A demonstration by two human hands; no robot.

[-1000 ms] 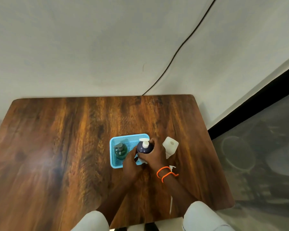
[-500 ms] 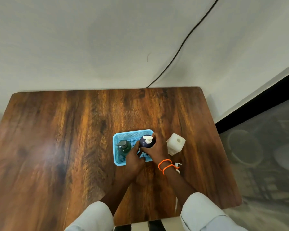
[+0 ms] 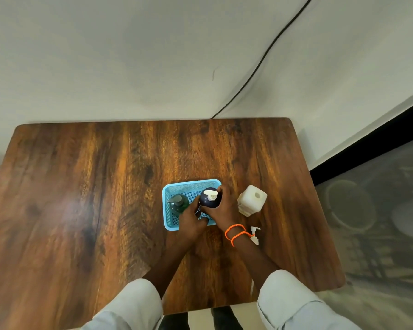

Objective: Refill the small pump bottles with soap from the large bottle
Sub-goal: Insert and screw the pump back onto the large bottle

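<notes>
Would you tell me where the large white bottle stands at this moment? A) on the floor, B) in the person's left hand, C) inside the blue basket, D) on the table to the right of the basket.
D: the large white bottle stands on the wooden table, just right of the blue basket, with no hand on it.

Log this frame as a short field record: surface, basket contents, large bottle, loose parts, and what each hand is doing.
surface: wooden table
basket: blue, holds green bottle and dark bottle
dark bottle: upright, white pump on
large bottle: white, right of basket, cap off
loose pump: lies on table by right wrist
right hand: grips dark bottle
left hand: at dark bottle's base; grip unclear
refill status: no pouring visible
</notes>
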